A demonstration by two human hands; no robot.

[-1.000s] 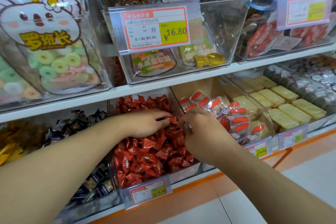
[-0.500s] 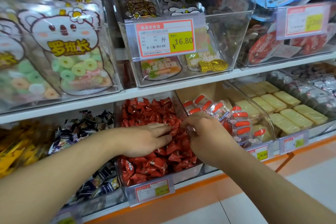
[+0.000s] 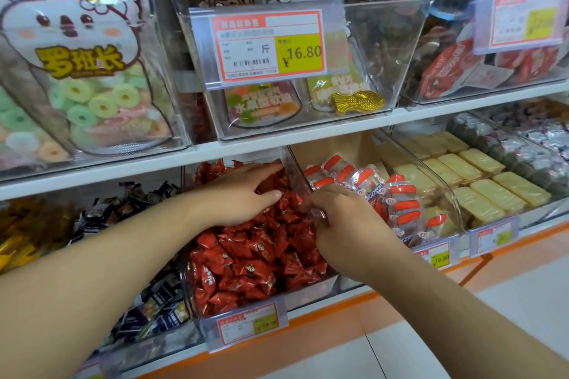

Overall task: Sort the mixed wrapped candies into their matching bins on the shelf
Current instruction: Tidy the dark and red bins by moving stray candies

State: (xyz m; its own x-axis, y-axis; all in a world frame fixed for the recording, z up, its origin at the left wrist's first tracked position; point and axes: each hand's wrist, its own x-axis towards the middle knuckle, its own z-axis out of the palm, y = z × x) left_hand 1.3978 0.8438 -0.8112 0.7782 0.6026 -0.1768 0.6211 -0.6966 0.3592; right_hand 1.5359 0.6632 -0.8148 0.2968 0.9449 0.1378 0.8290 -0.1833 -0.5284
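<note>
Both of my hands were down in the lower shelf, close together but not touching. My left hand (image 3: pixel 243 194) lay palm down on the heap of red candies (image 3: pixel 255 258), fingers straight and spread, reaching toward the back of their clear bin (image 3: pixel 197 301) and holding nothing that I could see. My right hand (image 3: pixel 345 224) sat at the right edge of that same bin, fingers curled down at the clear wall between it and the next one; whether they pinched a candy or only the wall I could not tell, since my knuckles hid the tips. Just right of my right hand stood the neighbouring bin (image 3: pixel 446 194), filled with clear packets with orange-red ends (image 3: pixel 400 203), some of them touching the back of my fingers. Further right lay rows of pale yellow bars (image 3: pixel 480 181) and, beyond them, silvery wrapped sweets (image 3: pixel 542 144). To the left of the red heap sat a bin of dark wrapped candies (image 3: pixel 144 200), with yellow-gold wrappers (image 3: pixel 18 240) at the far left. On the shelf above, a bag of ring-shaped gummies (image 3: pixel 89 71) stood at the left, and a clear bin in the middle carried a price tag (image 3: pixel 271 46) reading 16.80, with a gold fish-shaped candy (image 3: pixel 357 100) resting against its front wall. Smaller price tags (image 3: pixel 249 324) hung on the fronts of the lower bins.
</note>
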